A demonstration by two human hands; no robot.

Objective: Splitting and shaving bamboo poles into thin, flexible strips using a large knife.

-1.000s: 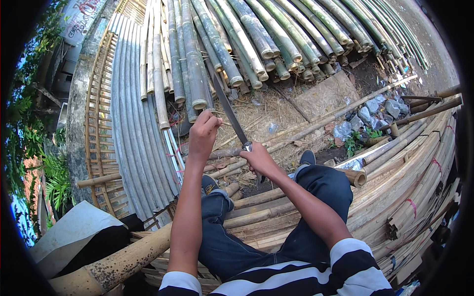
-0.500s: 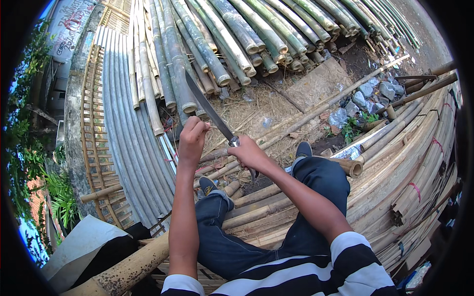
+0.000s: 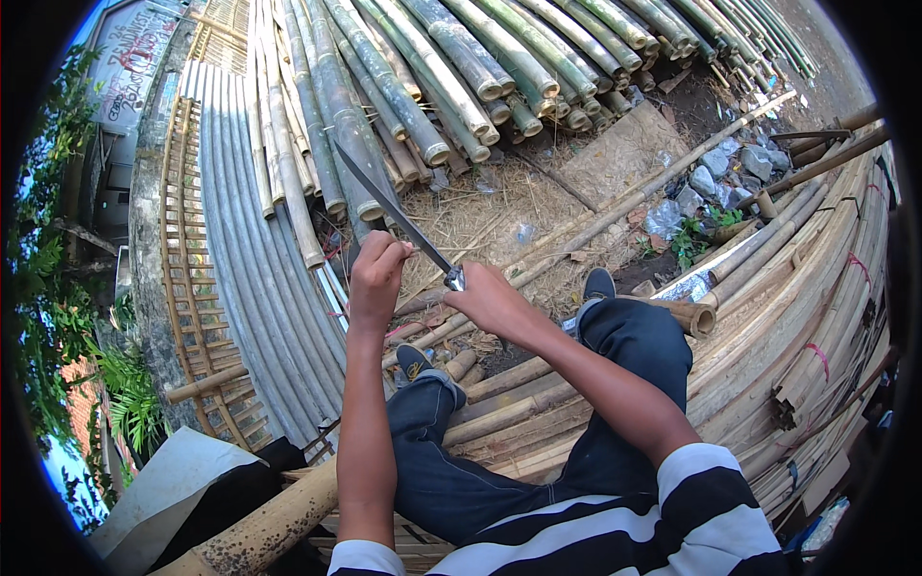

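Note:
In my right hand (image 3: 497, 305) is the dark, wrapped handle of a machete, the fingers closed around it. Its long dark blade (image 3: 394, 209) slants up and to the left, the tip well beyond my left hand. My left hand (image 3: 376, 276) is raised just left of the blade, with thumb and fingers pinched together close to its edge. Whatever lies in that pinch is too small to make out. Both hands are held above my knees, apart from each other.
Cut green bamboo poles (image 3: 423, 125) are stacked ahead. Corrugated roofing sheets (image 3: 252, 259) and a bamboo lattice (image 3: 182, 259) lie on the left. Split bamboo strips (image 3: 768, 336) are piled to the right, near grey stones (image 3: 715, 165). A thick bamboo pole (image 3: 279, 523) runs at lower left.
The machete's tip has swung left, so the blade leans farther over. My left hand keeps its pinch near the blade. The whole view has shifted slightly.

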